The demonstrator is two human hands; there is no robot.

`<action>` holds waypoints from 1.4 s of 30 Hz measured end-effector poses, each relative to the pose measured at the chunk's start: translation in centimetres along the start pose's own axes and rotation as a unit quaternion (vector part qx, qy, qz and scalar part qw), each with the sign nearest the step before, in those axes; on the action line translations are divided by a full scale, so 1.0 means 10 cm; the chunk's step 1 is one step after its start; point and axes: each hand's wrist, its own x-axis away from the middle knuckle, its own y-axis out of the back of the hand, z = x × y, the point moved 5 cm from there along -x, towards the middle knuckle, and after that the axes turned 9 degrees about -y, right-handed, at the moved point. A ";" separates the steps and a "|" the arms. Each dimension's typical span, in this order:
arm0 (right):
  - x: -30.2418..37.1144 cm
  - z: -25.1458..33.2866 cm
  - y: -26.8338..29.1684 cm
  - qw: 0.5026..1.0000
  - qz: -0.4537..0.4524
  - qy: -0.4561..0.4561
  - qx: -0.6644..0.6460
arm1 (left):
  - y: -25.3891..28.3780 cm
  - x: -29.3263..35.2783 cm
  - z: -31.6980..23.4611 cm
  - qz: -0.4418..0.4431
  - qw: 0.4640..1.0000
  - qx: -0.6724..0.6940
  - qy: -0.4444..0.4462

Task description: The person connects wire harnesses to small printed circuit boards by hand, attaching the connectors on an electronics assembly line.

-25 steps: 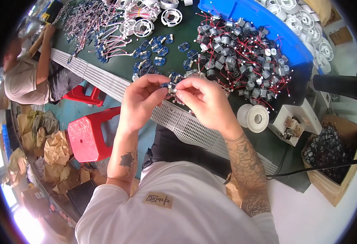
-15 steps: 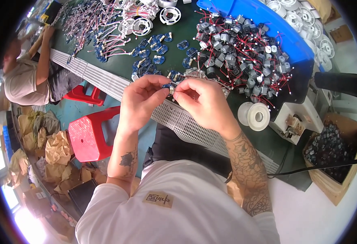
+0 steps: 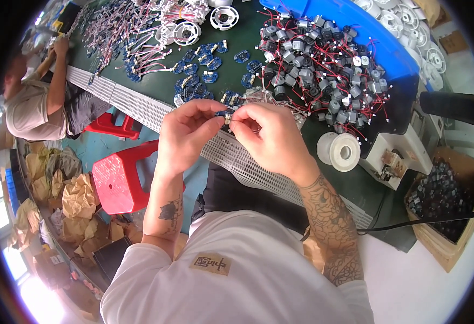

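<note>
Over the table's near edge, both my hands meet at a small blue circuit board [image 3: 222,114]. My left hand [image 3: 184,135] pinches the board between thumb and forefinger. From the other side, my right hand [image 3: 275,137] closes thumb and forefinger on a small pale connector [image 3: 227,120] at the board's edge. The fingertips partly cover it, so I cannot tell whether a plug is seated in it. Beyond my hands lie several more blue circuit boards [image 3: 194,82], loose on the green table [image 3: 231,73].
Small grey motors [image 3: 323,70] with red wires fill a blue bin [image 3: 393,59] at right. Near it are a white spool [image 3: 345,152] and a box of dark parts [image 3: 442,200]. Wired boards [image 3: 134,48] lie far left. A red stool [image 3: 121,178] and a co-worker [image 3: 37,102] are at left.
My hands stay together at the board with almost the same grip; the right fingers have shifted very slightly. The co-worker's hands have moved a little. The whole view has shifted slightly.
</note>
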 end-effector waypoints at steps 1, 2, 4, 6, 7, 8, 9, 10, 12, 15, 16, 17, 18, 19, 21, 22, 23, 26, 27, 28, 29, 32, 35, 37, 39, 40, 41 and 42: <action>0.00 -0.01 0.00 1.000 -0.001 -0.001 0.000 | 0.00 0.00 0.01 0.001 1.000 0.000 0.001; 0.00 0.00 0.00 1.000 -0.008 0.013 0.008 | 0.00 0.01 0.03 -0.005 1.000 -0.003 -0.005; -0.01 -0.01 -0.01 0.999 -0.016 0.026 0.016 | -0.01 0.02 0.05 -0.012 1.000 -0.007 -0.010; -0.01 -0.02 0.00 0.999 -0.023 0.038 0.000 | -0.02 0.04 0.07 -0.037 0.999 0.014 -0.009; -0.01 -0.03 0.00 0.999 -0.023 0.037 0.000 | -0.03 0.04 0.08 -0.036 0.999 0.014 -0.009; -0.02 -0.05 0.00 0.999 -0.017 0.037 0.003 | -0.04 0.05 0.08 -0.037 0.999 0.010 -0.014; -0.02 -0.06 -0.01 0.999 -0.010 0.036 0.006 | -0.04 0.05 0.08 -0.038 0.999 0.007 -0.018; -0.02 -0.08 -0.02 0.999 -0.009 0.036 0.006 | -0.02 0.05 0.09 -0.038 0.999 0.007 -0.018; -0.03 -0.12 -0.05 0.999 0.005 0.033 -0.001 | 0.00 0.04 0.11 -0.011 1.000 -0.003 -0.012; -0.04 -0.11 -0.05 1.000 0.015 0.020 0.012 | -0.02 0.05 0.10 -0.016 0.999 -0.004 -0.030; -0.03 -0.10 -0.05 1.000 0.016 0.020 0.011 | -0.01 0.05 0.09 -0.017 0.999 -0.004 -0.030; -0.02 -0.11 -0.06 1.000 0.019 0.009 -0.001 | -0.01 0.05 0.08 -0.009 1.000 -0.007 -0.029; -0.02 -0.11 -0.06 1.000 0.022 -0.003 -0.014 | -0.01 0.05 0.07 -0.002 1.000 -0.011 -0.027; -0.02 -0.10 -0.05 1.000 0.023 -0.003 -0.014 | 0.01 0.04 0.06 -0.003 1.000 -0.011 -0.027; -0.03 -0.12 -0.07 0.995 0.063 -0.062 -0.052 | 0.05 0.02 0.05 0.011 1.000 0.018 -0.018; -0.05 -0.11 -0.04 0.995 0.063 -0.063 -0.052 | 0.09 0.00 0.03 0.012 1.000 0.018 -0.018; -0.06 -0.10 -0.02 0.995 0.076 -0.052 -0.043 | 0.14 -0.02 0.00 0.005 1.000 0.010 -0.023; -0.04 -0.12 0.11 0.992 0.086 -0.087 -0.039 | 0.52 -0.18 -0.08 -0.025 0.997 0.005 -0.075; -0.05 -0.07 0.20 0.999 0.027 -0.035 -0.012 | 0.69 -0.30 -0.08 -0.053 0.993 0.044 -0.098; -0.05 -0.02 0.28 0.999 -0.030 0.019 0.013 | 0.85 -0.39 -0.15 -0.076 0.989 0.037 -0.118; -0.04 0.04 0.31 0.999 -0.023 0.004 0.038 | 1.03 -0.48 -0.14 -0.106 0.987 0.056 -0.103; 0.06 0.06 0.24 0.970 0.089 0.041 0.222 | 1.73 -0.80 0.01 -0.208 0.969 0.041 -0.129; 0.18 0.03 0.13 0.943 0.103 0.026 0.315 | 2.09 -1.09 0.06 -0.302 0.933 -0.139 -0.135; 0.21 -0.02 0.05 0.905 0.114 0.007 0.410 | 2.31 -1.27 0.24 -0.303 0.905 -0.261 -0.145; 0.23 -0.07 0.02 0.900 0.122 -0.014 0.417 | 2.16 -1.32 0.24 -0.325 0.817 -0.451 -0.156; 0.23 -0.11 0.02 0.896 0.129 -0.033 0.424 | 2.02 -1.29 0.23 -0.324 0.817 -0.449 -0.158; 0.21 -0.11 0.01 0.896 0.128 -0.032 0.424 | 1.83 -1.18 0.11 -0.321 0.753 -0.521 -0.240; 0.21 -0.12 -0.01 0.898 0.135 -0.033 0.417 | 1.60 -1.02 0.01 -0.313 0.678 -0.584 -0.317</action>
